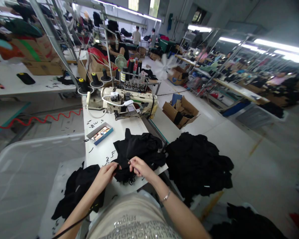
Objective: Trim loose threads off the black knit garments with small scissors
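Note:
A black garment (137, 147) lies bunched on the white table of the sewing machine in front of me. My left hand (109, 172) is closed at its left edge, pinching the black cloth between thumb and fingers. Just to the right, my right hand (141, 167) is closed over the garment, its fingertips pinched. A small dark tip shows at those fingers, too small to name. Short black thread scraps (107, 160) lie beside the cloth.
Beyond the garment stands a sewing machine (129, 101) with thread cones (94, 79). A phone in a blue box (101, 133) lies left. Black cloth piles flank me, left (77, 186) and right (196, 162). A white plastic bin (27, 172) stands left, a cardboard box (180, 111) beyond.

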A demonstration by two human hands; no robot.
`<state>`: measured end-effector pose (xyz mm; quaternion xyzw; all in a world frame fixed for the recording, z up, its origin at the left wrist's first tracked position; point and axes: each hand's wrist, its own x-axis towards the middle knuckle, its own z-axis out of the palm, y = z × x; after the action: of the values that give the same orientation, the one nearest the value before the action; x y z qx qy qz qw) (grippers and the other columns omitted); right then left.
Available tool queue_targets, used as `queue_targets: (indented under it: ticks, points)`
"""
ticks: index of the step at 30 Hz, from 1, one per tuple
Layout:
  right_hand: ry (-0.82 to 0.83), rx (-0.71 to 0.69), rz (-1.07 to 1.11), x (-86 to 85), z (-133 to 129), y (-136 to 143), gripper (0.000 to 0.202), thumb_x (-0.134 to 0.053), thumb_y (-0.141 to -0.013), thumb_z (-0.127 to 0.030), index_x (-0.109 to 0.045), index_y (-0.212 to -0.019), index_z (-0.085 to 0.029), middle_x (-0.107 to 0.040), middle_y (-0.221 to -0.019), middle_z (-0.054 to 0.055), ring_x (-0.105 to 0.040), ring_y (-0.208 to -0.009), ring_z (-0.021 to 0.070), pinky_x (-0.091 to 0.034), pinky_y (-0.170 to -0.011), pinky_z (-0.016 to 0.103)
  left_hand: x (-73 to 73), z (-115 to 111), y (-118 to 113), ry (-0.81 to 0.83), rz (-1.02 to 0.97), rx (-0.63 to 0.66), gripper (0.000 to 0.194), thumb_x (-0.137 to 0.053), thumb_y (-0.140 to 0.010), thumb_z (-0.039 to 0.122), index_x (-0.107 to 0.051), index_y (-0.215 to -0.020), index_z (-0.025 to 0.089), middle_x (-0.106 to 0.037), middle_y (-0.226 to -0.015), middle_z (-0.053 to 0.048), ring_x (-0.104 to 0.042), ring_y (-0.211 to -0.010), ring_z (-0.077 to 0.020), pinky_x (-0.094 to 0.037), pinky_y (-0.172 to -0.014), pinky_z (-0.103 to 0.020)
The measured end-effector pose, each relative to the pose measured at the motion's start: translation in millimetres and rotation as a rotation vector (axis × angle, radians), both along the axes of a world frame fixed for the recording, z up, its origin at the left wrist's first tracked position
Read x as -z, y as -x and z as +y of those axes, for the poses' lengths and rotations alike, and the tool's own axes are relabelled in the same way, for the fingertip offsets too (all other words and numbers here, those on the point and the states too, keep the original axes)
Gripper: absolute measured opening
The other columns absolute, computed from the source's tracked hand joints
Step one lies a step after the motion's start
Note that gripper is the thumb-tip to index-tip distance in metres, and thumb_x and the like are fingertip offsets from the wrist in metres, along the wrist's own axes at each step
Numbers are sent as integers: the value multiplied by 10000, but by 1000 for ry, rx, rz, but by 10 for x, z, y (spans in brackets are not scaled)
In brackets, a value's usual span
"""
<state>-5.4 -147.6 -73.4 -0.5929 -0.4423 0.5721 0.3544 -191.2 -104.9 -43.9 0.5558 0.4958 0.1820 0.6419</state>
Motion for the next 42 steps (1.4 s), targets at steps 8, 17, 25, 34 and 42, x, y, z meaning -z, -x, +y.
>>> queue_targets:
  ticks: [8, 17, 25, 34, 42]
  points:
    - [172, 160, 329, 168, -56, 344, 437, -531, -731, -572, -539, -811, -142, -554, -578, -21, -296, -322, 29, -146, -285, 154, -54, -97, 60, 56, 23, 15, 390, -506, -712, 531, -552, -670, 147, -339, -450, 79, -281, -395, -70, -174, -393, -178]
    - [126, 197, 469, 5, 100, 432, 377, -615, -694, -488, -587, -800, -127, -602, -621, 5, -308, -340, 20, -122, -308, 164, -158, -151, 436, 97, -52, -97, 382, -534, -734, 531, -542, -681, 152, -257, -468, 104, -190, -414, -53, -125, -399, -172]
    - [115, 198, 470, -23, 113, 526, 344, -632, -694, -466, -576, -744, -130, -586, -587, -12, -300, -336, 15, -115, -309, 166, -95, -236, 409, 113, 25, -12, 398, -537, -715, 537, -564, -684, 141, -313, -483, 81, -233, -413, -58, -138, -398, -174]
    - [27, 280, 386, 19, 113, 498, 326, -592, -720, -473, -551, -745, -150, -500, -531, -57, -229, -318, 15, -96, -307, 177, -129, -195, 331, 74, 36, -6, 403, -565, -683, 534, -624, -670, 136, -400, -479, 44, -302, -416, -77, -168, -397, -188]
    - [-65, 112, 288, -210, -84, 524, 304, -614, -741, -447, -594, -704, -146, -579, -566, -8, -332, -396, 46, -210, -375, 181, -275, -109, 304, 48, -26, -155, 368, -618, -676, 491, -652, -764, 135, -469, -525, 32, -332, -445, -78, -198, -431, -184]
